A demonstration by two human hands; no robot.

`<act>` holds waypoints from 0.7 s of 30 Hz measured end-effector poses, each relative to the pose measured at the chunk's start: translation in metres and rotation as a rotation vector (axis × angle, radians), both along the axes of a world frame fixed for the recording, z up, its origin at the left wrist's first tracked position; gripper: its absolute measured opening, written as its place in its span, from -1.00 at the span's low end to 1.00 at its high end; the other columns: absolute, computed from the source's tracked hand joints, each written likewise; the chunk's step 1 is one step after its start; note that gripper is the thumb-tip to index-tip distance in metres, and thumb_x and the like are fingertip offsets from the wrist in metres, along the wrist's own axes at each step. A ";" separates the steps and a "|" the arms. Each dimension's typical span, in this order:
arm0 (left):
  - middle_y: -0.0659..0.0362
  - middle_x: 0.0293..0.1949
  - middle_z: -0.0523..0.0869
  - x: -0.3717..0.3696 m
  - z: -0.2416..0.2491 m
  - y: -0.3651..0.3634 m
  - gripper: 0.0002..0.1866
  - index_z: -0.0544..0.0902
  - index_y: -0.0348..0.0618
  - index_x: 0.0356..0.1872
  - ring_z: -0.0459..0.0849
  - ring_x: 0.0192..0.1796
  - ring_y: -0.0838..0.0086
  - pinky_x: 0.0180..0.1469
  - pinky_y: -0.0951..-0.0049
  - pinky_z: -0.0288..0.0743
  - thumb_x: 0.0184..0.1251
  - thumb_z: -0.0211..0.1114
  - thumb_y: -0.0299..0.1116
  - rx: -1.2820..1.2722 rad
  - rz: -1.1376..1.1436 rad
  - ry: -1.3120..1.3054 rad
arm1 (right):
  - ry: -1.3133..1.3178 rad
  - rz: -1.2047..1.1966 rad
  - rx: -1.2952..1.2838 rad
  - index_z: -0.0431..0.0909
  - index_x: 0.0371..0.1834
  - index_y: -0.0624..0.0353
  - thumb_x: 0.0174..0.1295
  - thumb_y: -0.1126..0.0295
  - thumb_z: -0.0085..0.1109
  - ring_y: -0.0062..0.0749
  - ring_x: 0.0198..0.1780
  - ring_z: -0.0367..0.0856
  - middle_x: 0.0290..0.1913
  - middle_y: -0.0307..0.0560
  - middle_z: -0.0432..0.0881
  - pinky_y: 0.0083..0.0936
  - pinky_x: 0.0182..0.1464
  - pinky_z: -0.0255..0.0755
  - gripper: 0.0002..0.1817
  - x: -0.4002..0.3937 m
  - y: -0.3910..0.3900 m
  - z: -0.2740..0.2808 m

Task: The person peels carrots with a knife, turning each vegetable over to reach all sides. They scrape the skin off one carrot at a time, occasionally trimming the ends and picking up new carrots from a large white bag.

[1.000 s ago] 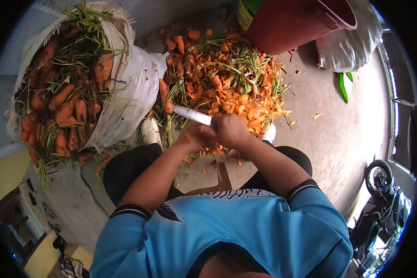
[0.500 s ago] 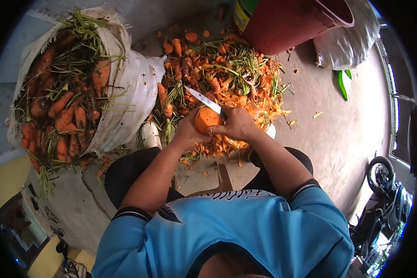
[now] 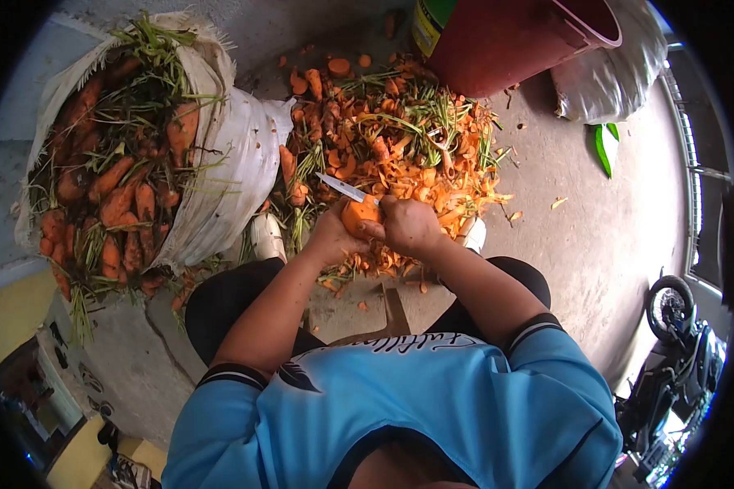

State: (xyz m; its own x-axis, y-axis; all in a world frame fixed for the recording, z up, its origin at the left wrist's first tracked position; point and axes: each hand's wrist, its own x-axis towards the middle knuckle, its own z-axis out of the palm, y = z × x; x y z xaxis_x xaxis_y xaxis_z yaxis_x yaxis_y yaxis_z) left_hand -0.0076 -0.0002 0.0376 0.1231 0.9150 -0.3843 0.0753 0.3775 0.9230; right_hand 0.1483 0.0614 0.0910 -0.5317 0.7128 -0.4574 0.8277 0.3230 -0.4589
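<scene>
My left hand (image 3: 333,237) is wrapped round the lower left side of a thick orange carrot piece (image 3: 359,217). My right hand (image 3: 410,226) grips a knife (image 3: 340,187), its handle mostly hidden in the fingers. The blade points up and to the left, and its part near the handle lies against the top of the carrot piece. My right thumb rests on the piece's right side. Beneath and beyond both hands spreads a heap of orange peelings (image 3: 400,179) mixed with green stems.
On the left lies an open white sack (image 3: 240,155) full of carrots with stems. A dark red bucket (image 3: 489,49) stands at the back, beside another sack (image 3: 612,81). A green leaf (image 3: 605,149) is on the floor. A motorcycle (image 3: 669,367) shows at far right.
The knife has moved down and slightly left, its blade now against the carrot piece. My right hand has turned with it and shifted slightly. The carrot piece shows less of its round face.
</scene>
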 end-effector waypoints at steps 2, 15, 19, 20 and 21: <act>0.08 -0.19 0.59 0.001 -0.007 -0.003 -0.26 0.35 -0.21 0.00 0.59 -0.15 0.30 -0.11 0.40 0.45 -0.40 0.43 -0.37 0.008 0.037 0.088 | 0.003 -0.034 0.001 0.44 -0.36 0.24 0.07 -0.17 -0.06 0.00 -0.38 0.56 -0.52 0.12 0.55 -0.21 -0.34 0.41 -0.42 -0.003 -0.002 0.000; -0.06 -0.21 0.54 0.011 0.022 0.006 -0.31 0.26 -0.14 0.07 0.55 -0.18 0.04 -0.17 0.20 0.43 -0.20 0.36 -0.33 -0.094 0.065 0.865 | 0.101 -0.319 -0.295 0.52 -0.44 0.31 0.19 -0.18 -0.29 -0.07 -0.43 0.60 -0.63 0.09 0.55 -0.27 -0.31 0.45 -0.32 -0.018 -0.011 -0.023; -0.09 -0.16 0.50 0.010 0.019 0.003 -0.25 0.18 -0.14 0.13 0.53 -0.14 0.02 -0.14 0.16 0.42 -0.16 0.34 -0.36 -0.034 0.058 0.963 | 0.205 -0.405 -0.469 0.52 -0.46 0.34 0.18 -0.21 -0.30 -0.07 -0.45 0.60 -0.66 0.13 0.53 -0.28 -0.34 0.46 -0.29 -0.017 -0.010 -0.026; -0.09 -0.15 0.49 0.011 0.019 0.003 -0.25 0.17 -0.15 0.13 0.52 -0.13 0.01 -0.13 0.16 0.42 -0.16 0.34 -0.36 -0.046 0.048 0.955 | 0.173 -0.390 -0.445 0.52 -0.45 0.34 0.17 -0.21 -0.29 -0.06 -0.41 0.60 -0.63 0.16 0.54 -0.26 -0.33 0.46 -0.29 -0.017 -0.008 -0.026; -0.10 -0.14 0.48 0.012 0.026 0.004 -0.25 0.16 -0.15 0.13 0.52 -0.13 0.00 -0.13 0.15 0.42 -0.16 0.34 -0.35 -0.057 0.038 0.946 | 0.142 -0.375 -0.421 0.52 -0.45 0.34 0.16 -0.22 -0.28 -0.06 -0.38 0.60 -0.59 0.19 0.54 -0.24 -0.32 0.46 -0.28 -0.016 -0.006 -0.027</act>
